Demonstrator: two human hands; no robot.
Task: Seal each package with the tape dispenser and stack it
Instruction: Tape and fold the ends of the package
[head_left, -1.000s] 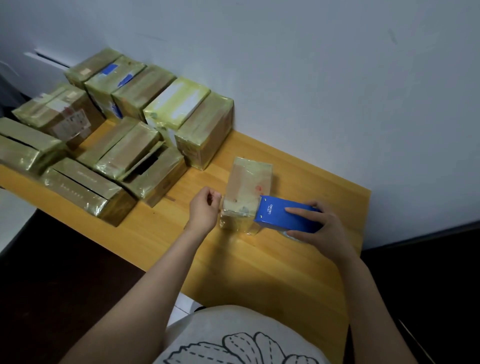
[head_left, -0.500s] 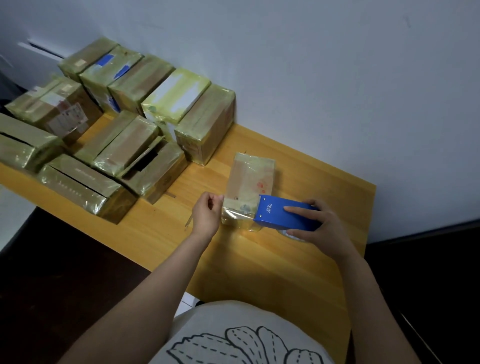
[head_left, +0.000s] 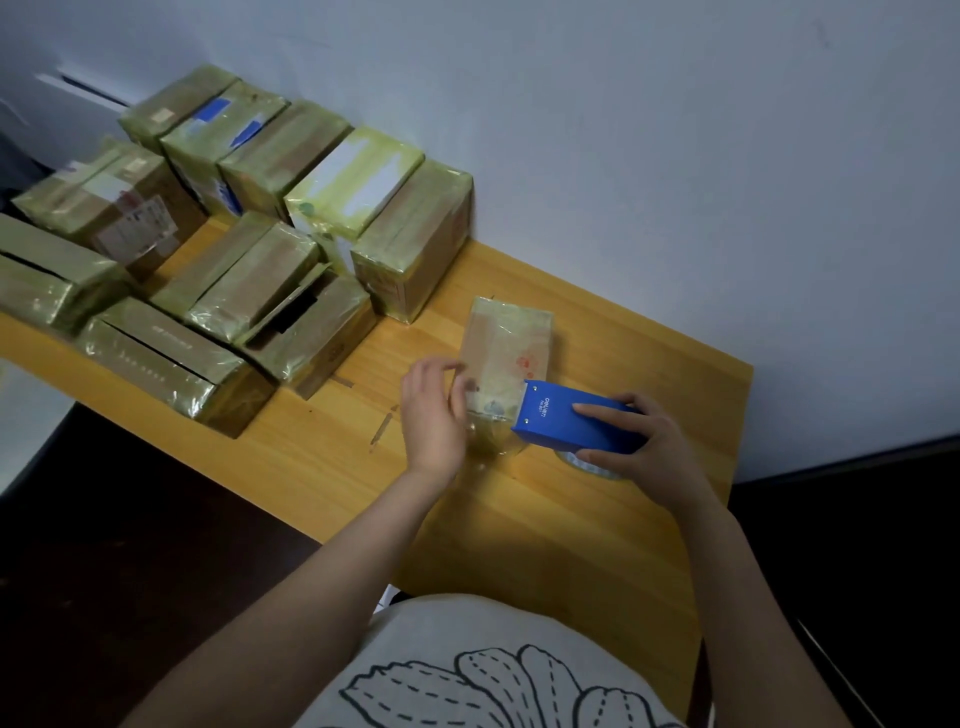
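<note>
1. I am seeing the right hand (head_left: 647, 441) gripping the blue tape dispenser (head_left: 571, 415), fingers curling over its top.
2. The dispenser's front is resting on the near end of the package (head_left: 511, 348), which is lying on the desk (head_left: 571, 530).
3. The left hand (head_left: 434, 410) is sitting at the package's left edge, fingers loose and holding nothing (blurred, so contact is unclear).
4. Other wrapped boxes (head_left: 358, 182) are crowding the desk's far left.

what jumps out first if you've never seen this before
The bright blue tape dispenser, gripped by the right hand near the right end of the wooden table, stands out most. Its front edge meets a tape-wrapped package that the left hand touches on its near left side. To the left, a cluster of boxes wrapped in yellowish tape crowds the table along the wall.
</note>
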